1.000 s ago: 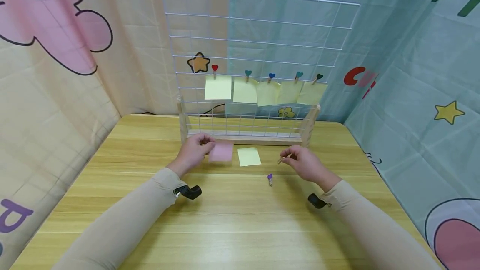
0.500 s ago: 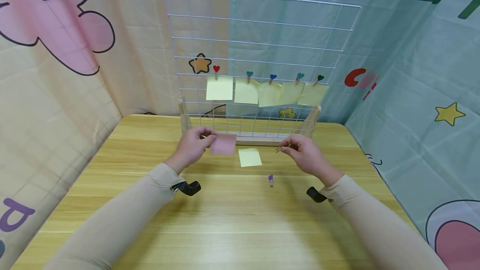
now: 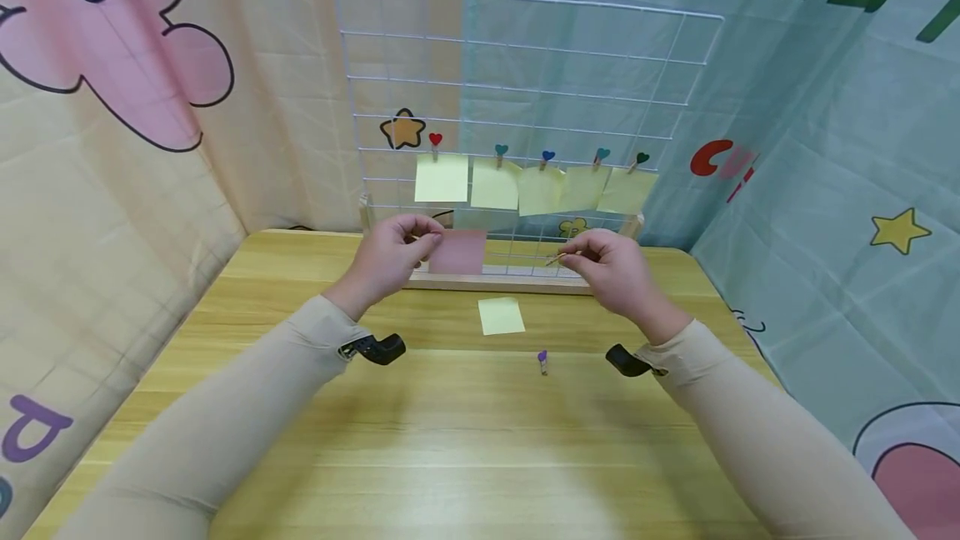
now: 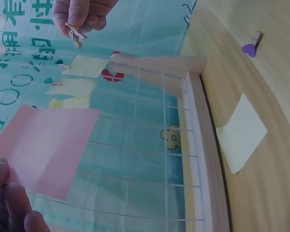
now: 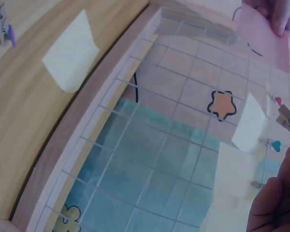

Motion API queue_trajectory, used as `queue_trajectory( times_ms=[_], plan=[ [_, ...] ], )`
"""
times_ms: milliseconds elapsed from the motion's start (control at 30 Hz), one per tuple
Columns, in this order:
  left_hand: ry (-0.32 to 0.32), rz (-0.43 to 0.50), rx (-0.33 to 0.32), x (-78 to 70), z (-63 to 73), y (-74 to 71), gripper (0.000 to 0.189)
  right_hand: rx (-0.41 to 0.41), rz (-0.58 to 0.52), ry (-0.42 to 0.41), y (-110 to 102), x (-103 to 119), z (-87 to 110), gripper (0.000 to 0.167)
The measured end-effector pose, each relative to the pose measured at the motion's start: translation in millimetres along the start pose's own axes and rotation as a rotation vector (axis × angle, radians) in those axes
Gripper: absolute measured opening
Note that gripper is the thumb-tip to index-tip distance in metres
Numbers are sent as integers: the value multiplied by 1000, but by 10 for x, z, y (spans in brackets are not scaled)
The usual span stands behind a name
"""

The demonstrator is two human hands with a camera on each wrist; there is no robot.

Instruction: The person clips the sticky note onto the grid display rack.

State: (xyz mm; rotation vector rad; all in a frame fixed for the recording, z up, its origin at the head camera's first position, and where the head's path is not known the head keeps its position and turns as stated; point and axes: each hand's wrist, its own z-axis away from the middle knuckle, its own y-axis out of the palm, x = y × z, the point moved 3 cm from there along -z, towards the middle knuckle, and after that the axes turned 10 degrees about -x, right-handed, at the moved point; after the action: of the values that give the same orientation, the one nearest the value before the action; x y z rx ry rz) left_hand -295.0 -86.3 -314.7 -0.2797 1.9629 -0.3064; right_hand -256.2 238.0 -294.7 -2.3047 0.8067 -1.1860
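Note:
My left hand [image 3: 390, 255] pinches a pink sticky note [image 3: 458, 252] by its left edge and holds it up in front of the white wire grid [image 3: 525, 90]; the pink note [image 4: 46, 147] fills the left wrist view. My right hand [image 3: 611, 269] pinches a small wooden clothespin [image 3: 558, 257], level with the note and a short way to its right; the clothespin [image 4: 75, 35] shows in the left wrist view and again, as the clothespin [image 5: 287, 119], at the right wrist view's edge. Several yellow notes [image 3: 495, 183] hang on the grid from heart-topped pins.
A loose yellow note [image 3: 501, 316] lies on the wooden table [image 3: 465, 440] in front of the grid's wooden base [image 3: 495, 280]. A purple-heart clothespin [image 3: 542, 361] lies nearer me. Printed cloth walls close in the left, back and right sides.
Both hands have risen from near the tabletop toward the grid. The pink note went from just above the table to in front of the lower grid wires, and the clothespin rose with my right hand.

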Motion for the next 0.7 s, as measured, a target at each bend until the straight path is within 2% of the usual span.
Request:
queue_trajectory(
  times_ms=[200, 367, 467, 700],
  plan=[
    [10, 15, -5, -244, -156, -56, 18, -39, 18, -21, -91, 178, -157, 12],
    [28, -27, -47, -434, -325, -89, 17, -58, 19, 10, -149, 282, -331, 14],
    [34, -33, -66, -513, -437, -97, 17, -66, 2, 21, -173, 336, -451, 15],
    [35, -29, -92, -630, -671, -95, 18, -133, 4, -18, -220, 500, -714, 17]
  ],
)
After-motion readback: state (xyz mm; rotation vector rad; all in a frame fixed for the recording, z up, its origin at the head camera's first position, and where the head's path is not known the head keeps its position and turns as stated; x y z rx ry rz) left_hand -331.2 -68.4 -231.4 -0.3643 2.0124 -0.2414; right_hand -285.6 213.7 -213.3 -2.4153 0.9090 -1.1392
